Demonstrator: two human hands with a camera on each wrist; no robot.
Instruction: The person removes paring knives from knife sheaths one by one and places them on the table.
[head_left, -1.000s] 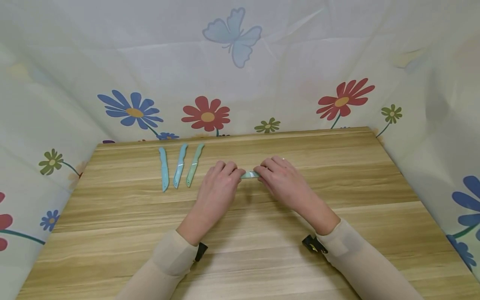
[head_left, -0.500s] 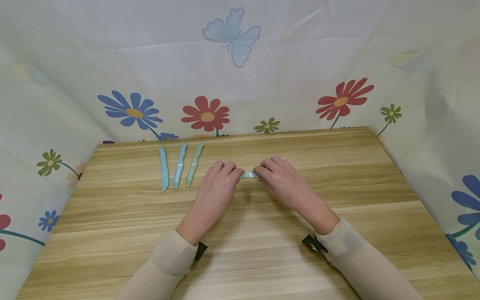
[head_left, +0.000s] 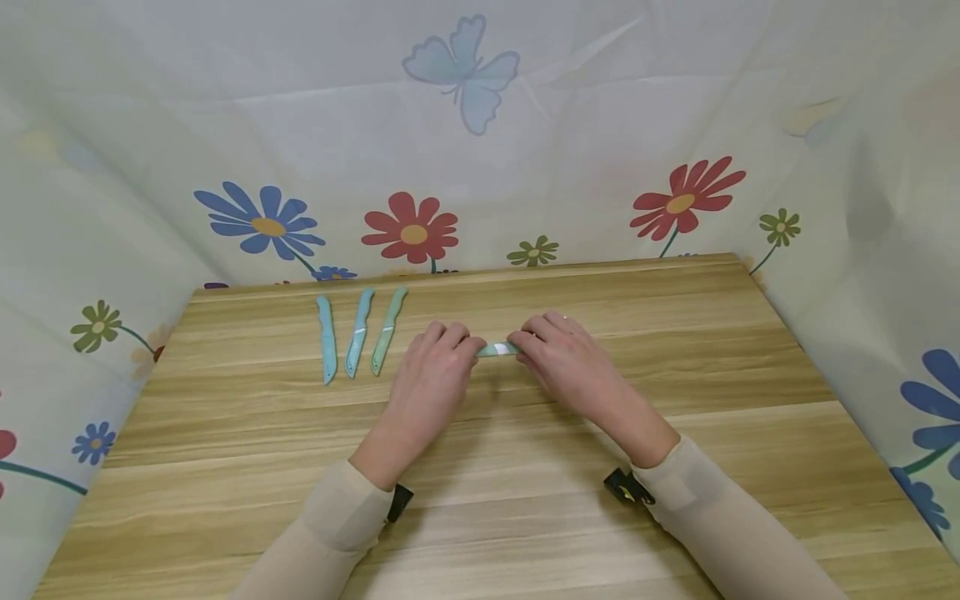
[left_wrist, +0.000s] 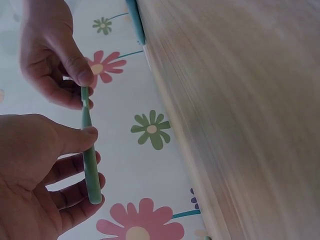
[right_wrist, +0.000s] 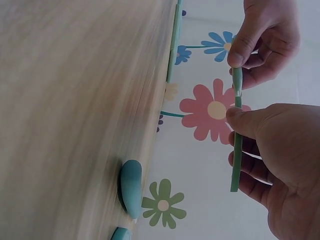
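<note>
Both hands hold a slim green paring knife (head_left: 495, 350) crosswise above the table. My left hand (head_left: 438, 367) pinches its rounded handle (left_wrist: 91, 175) between thumb and fingertips. My right hand (head_left: 566, 358) grips the flat sheath (right_wrist: 236, 165) at the other end. A pale band shows between handle and sheath, in the gap between the two hands. Left of my left hand, a blue knife (head_left: 327, 342), a second blue knife (head_left: 360, 333) with a pale band and a green knife (head_left: 389, 332) lie in a row, handles away from me.
The wooden table (head_left: 487, 517) meets a flower-printed curtain (head_left: 585, 167) at its back and sides. In the right wrist view, a rounded teal object (right_wrist: 131, 189) lies on the table, with another teal piece (right_wrist: 121, 233) at the lower edge.
My left hand has shifted very slightly left, and a little more of the knife shows between the hands. The right hand has hardly moved; the row of knives is unchanged.
</note>
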